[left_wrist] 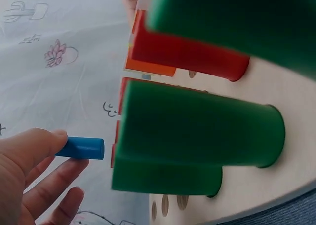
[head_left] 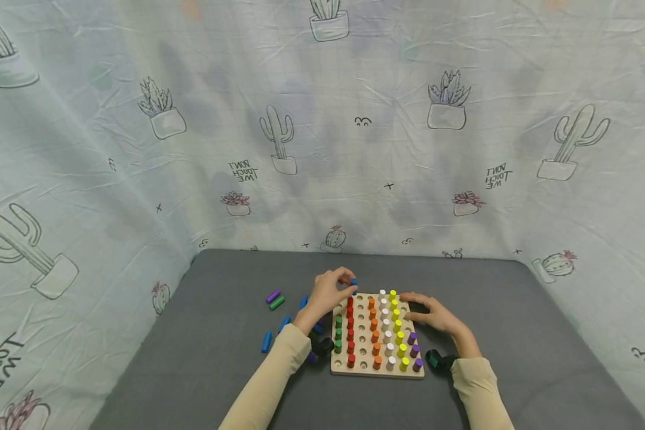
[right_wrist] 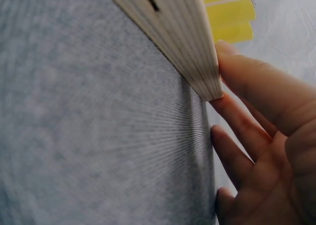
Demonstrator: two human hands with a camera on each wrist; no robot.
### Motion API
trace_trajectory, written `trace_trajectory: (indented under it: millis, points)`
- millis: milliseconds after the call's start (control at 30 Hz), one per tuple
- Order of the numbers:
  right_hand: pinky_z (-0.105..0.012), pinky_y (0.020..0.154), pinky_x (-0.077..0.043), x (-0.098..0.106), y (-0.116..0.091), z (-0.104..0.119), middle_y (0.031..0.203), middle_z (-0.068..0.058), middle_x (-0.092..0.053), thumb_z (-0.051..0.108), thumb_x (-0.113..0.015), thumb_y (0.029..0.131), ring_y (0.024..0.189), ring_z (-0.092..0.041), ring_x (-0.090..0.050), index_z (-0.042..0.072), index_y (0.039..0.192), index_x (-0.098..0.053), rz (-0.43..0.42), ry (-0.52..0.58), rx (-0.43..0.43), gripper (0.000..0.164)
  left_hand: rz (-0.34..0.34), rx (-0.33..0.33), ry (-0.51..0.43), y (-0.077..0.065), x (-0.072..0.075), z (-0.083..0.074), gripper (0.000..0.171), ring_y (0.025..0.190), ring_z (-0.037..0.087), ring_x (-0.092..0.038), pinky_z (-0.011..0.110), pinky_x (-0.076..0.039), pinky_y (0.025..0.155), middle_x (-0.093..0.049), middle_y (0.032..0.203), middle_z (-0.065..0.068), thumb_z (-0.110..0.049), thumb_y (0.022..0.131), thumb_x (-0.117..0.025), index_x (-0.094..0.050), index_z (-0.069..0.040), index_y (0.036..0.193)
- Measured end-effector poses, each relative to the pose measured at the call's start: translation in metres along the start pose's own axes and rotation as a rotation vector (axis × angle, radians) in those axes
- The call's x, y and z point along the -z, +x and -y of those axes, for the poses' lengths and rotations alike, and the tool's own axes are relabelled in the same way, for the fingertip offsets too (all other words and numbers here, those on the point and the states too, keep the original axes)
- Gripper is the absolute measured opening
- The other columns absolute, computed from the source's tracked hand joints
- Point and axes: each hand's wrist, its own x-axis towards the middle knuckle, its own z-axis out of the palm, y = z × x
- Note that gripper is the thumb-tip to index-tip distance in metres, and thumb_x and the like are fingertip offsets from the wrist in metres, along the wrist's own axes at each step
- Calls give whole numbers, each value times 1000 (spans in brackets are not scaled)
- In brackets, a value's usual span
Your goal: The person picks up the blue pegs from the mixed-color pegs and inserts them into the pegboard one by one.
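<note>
Evidently the left hand (head_left: 326,292) has its grip at a narrow pinch on the blue peg (left_wrist: 88,148), held upright near the far edge of the pegboard (head_left: 376,375), toward its left, its lower end free; the peg looks light, stiff and smooth enough to slip, so the upper end seems the place to hold, while the right hand (head_left: 436,313), spread and without a peg, touches the pegboard's far right corner

Bands of solid colour cross a pale wood-toned board (head_left: 363,371) before us: green pegs (left_wrist: 197,126), red pegs (head_left: 351,360), orange pegs (head_left: 377,362), white pegs (head_left: 390,364), yellow pegs (head_left: 404,364) and purple pegs (head_left: 417,364) — plus one plain blue peg (left_wrist: 89,148). Behind the grey tabletop (head_left: 516,346), we see off-white cloth (head_left: 322,149) printed with dark-outlined cacti (head_left: 278,134) and pink-tinged succulents (head_left: 235,202) — and, nearer, cream sleeves (head_left: 269,382).
</note>
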Motion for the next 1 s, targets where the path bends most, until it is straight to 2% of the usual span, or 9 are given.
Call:
trace_trajectory:
  millis: [133, 267, 533, 700, 833, 1000]
  points:
    - [-71, 99, 0, 0, 1, 0, 140, -26, -38, 18, -63, 88, 134, -49, -15, 4, 133, -49, -4, 2, -15, 49, 25, 3, 14, 1, -3, -1, 23, 92, 22, -57, 50, -27, 98, -67, 92, -4, -29, 88, -63, -62, -13, 105]
    - [-72, 98, -1, 1, 1, 0, 140, -28, -37, 18, -62, 88, 134, -50, -15, 3, 133, -49, -5, -3, -2, 49, 41, 8, 26, 4, -4, -2, 20, 91, 16, -57, 50, -28, 99, -67, 93, -4, -29, 88, -63, -61, -16, 103]
    - [-71, 98, 2, 0, 0, 3, 141, -29, -35, 15, -61, 89, 134, -50, -14, 1, 133, -47, -6, -12, -1, 48, 85, 14, 51, 7, -5, 3, 22, 92, 18, -57, 48, -27, 100, -65, 94, -2, -28, 88, -63, -61, -13, 104]
    - [-71, 99, 3, -1, 1, 0, 141, -28, -35, 15, -61, 89, 135, -49, -12, 2, 133, -48, 5, -8, -9, 48, 127, 5, 74, 9, -2, 6, 18, 91, 19, -56, 45, -25, 103, -65, 92, -2, -26, 88, -64, -61, -16, 102]
    - [-69, 99, 8, -1, 2, -2, 141, -27, -36, 18, -62, 89, 136, -49, -12, 4, 133, -49, 5, -6, -22, 48, 146, -15, 67, 12, -1, 10, 14, 91, 20, -58, 49, -25, 101, -66, 91, -4, -23, 86, -66, -61, -18, 98]
    - [-69, 100, 8, -1, 1, -1, 141, -27, -36, 18, -62, 89, 136, -48, -13, 5, 132, -49, 1, -2, -30, 47, 165, -28, 59, 15, -2, 13, 12, 91, 19, -59, 52, -25, 100, -66, 91, -6, -22, 86, -67, -61, -20, 96]
